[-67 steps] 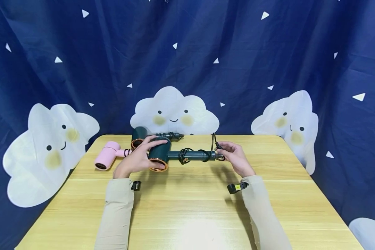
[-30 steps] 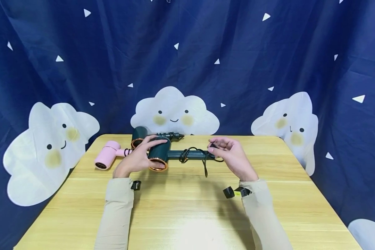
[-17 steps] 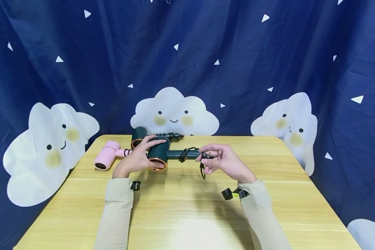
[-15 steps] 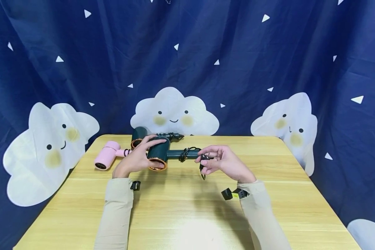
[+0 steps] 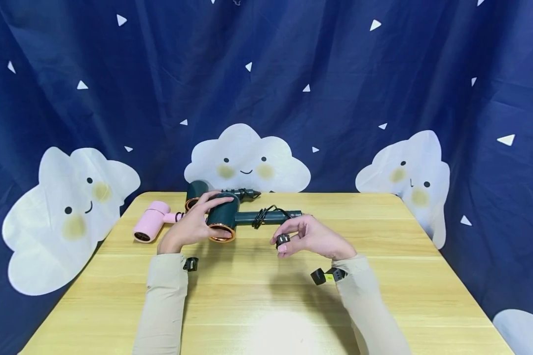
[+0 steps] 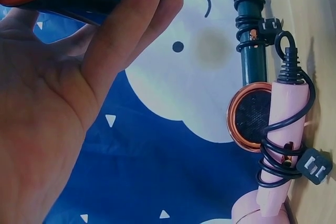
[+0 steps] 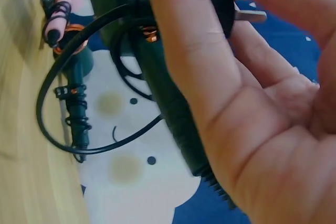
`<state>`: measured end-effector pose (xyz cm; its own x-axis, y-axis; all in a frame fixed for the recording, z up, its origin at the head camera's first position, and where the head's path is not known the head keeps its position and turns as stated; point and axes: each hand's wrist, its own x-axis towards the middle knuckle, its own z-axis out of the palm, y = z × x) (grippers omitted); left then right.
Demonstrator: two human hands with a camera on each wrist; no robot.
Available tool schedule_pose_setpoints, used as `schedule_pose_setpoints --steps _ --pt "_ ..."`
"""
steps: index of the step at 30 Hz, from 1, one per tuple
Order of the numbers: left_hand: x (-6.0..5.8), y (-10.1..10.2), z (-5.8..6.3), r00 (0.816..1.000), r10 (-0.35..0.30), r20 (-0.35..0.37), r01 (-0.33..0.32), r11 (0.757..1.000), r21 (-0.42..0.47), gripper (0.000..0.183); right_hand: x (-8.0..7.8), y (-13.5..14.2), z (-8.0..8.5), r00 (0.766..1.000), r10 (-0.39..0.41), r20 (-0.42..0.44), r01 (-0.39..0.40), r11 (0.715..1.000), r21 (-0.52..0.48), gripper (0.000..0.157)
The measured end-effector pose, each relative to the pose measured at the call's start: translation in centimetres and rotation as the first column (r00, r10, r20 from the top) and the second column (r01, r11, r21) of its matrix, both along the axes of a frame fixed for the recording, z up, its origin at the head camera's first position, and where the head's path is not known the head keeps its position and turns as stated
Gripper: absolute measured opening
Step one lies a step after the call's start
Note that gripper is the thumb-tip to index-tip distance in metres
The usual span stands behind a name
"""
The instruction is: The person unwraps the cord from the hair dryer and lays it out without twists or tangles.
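A dark green hair dryer (image 5: 224, 211) with a copper-coloured rim is held above the table, its handle (image 5: 268, 217) pointing right. My left hand (image 5: 188, 229) grips the barrel, thumb near the copper rim and fingers over the top. Black cord (image 5: 259, 218) is wound around the middle of the handle. In front of the handle, my right hand (image 5: 315, 239) pinches the black plug (image 5: 283, 240) between thumb and fingers. A metal prong (image 7: 251, 16) of that plug sticks out in the right wrist view, where a loose loop of cord (image 7: 47, 87) hangs beside the handle.
On the table (image 5: 231, 305), a pink hair dryer (image 5: 151, 222) lies at the back left, cord wrapped around its handle. Behind the held dryer lies another dark green hair dryer (image 5: 198, 190), also wrapped. A blue curtain (image 5: 266, 74) with cloud prints hangs behind the table.
My right hand has brought the plug from the handle's end leftward and toward me, to in front of the handle. My left hand keeps its grip on the barrel almost unmoved.
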<state>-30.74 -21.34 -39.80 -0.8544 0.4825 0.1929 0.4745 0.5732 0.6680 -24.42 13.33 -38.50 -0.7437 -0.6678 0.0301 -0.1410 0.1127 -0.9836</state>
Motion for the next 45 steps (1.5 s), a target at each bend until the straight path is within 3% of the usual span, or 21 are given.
schedule_pose_setpoints --steps 8,14,18,29,34,39,45 --pt "0.0 -0.3 0.0 1.000 0.008 0.008 -0.009 1.000 0.016 0.094 -0.3 -0.5 -0.7 0.998 0.063 0.004 -0.062 0.985 0.160 0.036" --pt "0.1 -0.4 0.2 1.000 0.010 0.003 -0.010 0.999 0.034 0.094 -0.7 -0.8 -1.7 0.994 0.113 -0.001 -0.111 0.977 0.184 0.032" --pt "0.2 -0.4 0.3 1.000 0.008 0.009 -0.009 0.999 0.033 0.093 -1.2 -0.8 -2.8 0.994 0.105 0.024 -0.108 0.976 0.191 0.034" --pt "0.0 -0.8 -0.1 0.999 0.031 0.010 -0.032 0.999 0.014 0.093 -2.0 -0.9 -4.7 1.000 -0.007 -0.028 0.013 0.972 0.236 0.027" --pt "0.2 -1.0 0.1 0.999 0.044 0.009 -0.044 0.999 0.023 0.092 -2.4 -0.6 -5.3 0.998 -0.044 -0.038 0.050 0.980 0.190 0.025" --pt "0.2 -1.1 0.1 0.999 0.037 0.011 -0.038 0.998 0.041 0.093 -3.1 0.4 -6.2 0.991 -0.131 -0.032 0.134 0.978 0.161 0.017" --pt "0.1 -0.7 0.0 1.000 0.009 0.009 -0.010 0.999 0.052 0.092 -3.7 1.7 -6.2 0.955 -0.297 -0.006 0.295 0.945 0.141 0.042"
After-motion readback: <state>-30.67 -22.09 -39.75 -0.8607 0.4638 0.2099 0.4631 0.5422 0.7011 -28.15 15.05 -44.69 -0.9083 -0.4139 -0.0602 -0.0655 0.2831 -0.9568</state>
